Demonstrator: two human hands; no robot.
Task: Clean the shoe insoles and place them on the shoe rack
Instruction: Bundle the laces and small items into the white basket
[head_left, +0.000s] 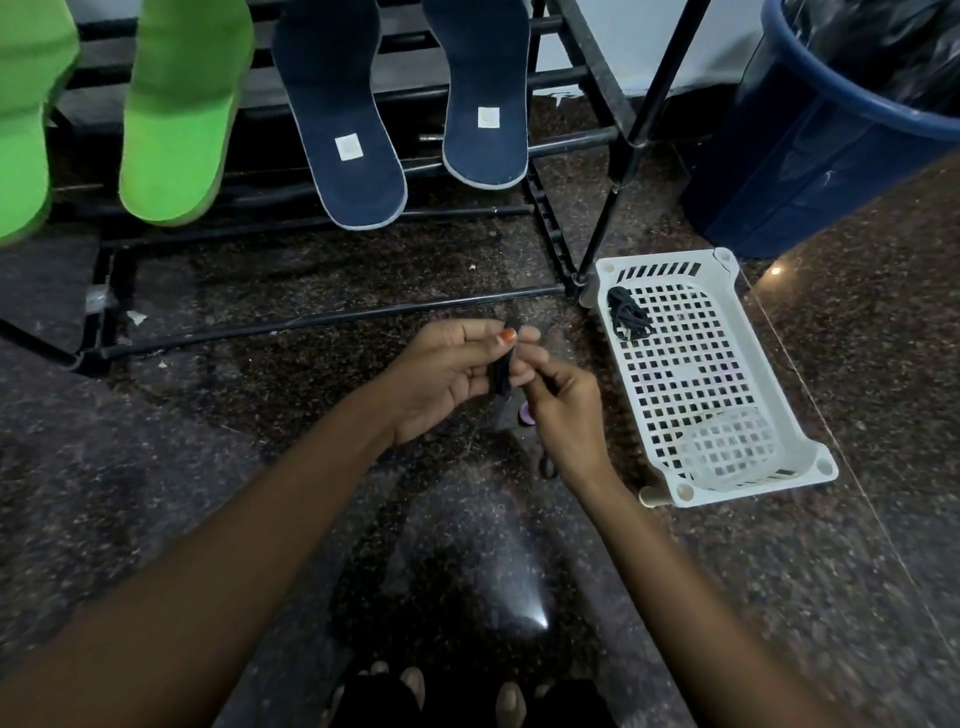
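Two green insoles (176, 114) and two navy insoles (348, 119) lean on the bars of the black shoe rack (571, 137) at the top. Low over the dark speckled floor, my left hand (441, 379) pinches a small black strap-like object (503, 371) between thumb and fingers. My right hand (563, 415) meets it from the right, fingers curled on the same object. What the black object is cannot be made out.
A white perforated plastic basket (727, 488) lies on the floor to the right, with a coiled black lace (628, 312) at its far end. A blue bin (810, 135) lined with a black bag stands at the top right. My feet (457, 696) show at the bottom.
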